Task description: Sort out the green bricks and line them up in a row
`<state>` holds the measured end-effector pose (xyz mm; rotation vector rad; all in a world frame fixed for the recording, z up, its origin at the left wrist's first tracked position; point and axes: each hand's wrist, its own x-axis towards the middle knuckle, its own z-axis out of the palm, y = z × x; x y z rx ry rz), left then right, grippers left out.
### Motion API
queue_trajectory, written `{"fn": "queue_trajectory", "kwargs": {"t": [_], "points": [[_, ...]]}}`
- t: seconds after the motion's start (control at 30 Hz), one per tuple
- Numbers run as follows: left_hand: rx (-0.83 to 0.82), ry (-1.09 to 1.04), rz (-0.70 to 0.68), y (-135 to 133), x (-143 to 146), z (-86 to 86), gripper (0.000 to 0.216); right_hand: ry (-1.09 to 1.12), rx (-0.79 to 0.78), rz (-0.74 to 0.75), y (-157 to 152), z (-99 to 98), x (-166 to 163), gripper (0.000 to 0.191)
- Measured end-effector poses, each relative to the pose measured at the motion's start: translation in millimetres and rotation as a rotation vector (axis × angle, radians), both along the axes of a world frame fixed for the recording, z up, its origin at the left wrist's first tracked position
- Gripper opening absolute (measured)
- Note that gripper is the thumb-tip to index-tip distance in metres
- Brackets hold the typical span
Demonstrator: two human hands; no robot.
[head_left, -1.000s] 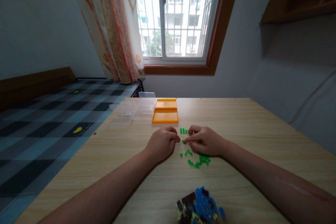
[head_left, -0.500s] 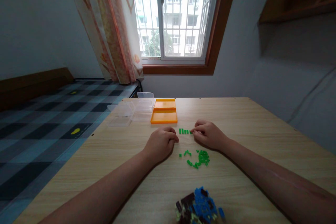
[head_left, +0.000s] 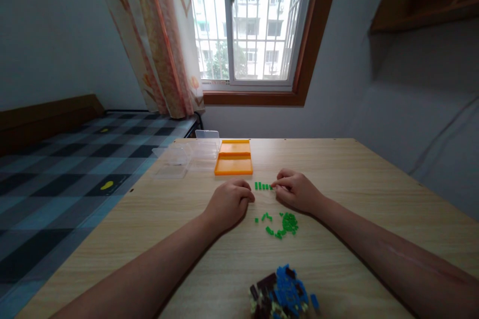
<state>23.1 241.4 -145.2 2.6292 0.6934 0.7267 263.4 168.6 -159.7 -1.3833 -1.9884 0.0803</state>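
Observation:
A short row of small green building bricks (head_left: 263,186) lies on the table between my hands. My right hand (head_left: 295,190) is at the right end of this row, its fingers closed at the tips on the last green brick (head_left: 271,187). To the left of the row, my left hand (head_left: 230,202) rests on the table with curled fingers, and nothing shows in them. Nearer to me is a heap of loose green bricks (head_left: 290,223), with several more scattered to its left.
At the near edge of view is a pile of blue, dark brown and pale bricks (head_left: 288,291). An open orange case (head_left: 234,164) lies beyond my hands, beside clear plastic boxes (head_left: 174,159). A bed with a checked cover (head_left: 75,159) adjoins the table's left side.
Both hands stay in nearly the same place, with the right fingertips still at the row's end. The whole view has shifted very slightly.

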Motion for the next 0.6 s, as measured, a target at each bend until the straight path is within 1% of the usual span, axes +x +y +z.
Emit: {"fn": "queue_trajectory", "kwargs": {"t": [0.27,0.6], "points": [[-0.004,0.013,0.010,-0.5,1.1,1.5,0.028,-0.045,-0.012,-0.003,0.5,0.7,-1.3,0.023],[0.000,0.037,0.024,-1.9,1.7,3.8,0.027,-0.025,0.008,0.009,0.0,2.2,-2.3,0.022]]}}
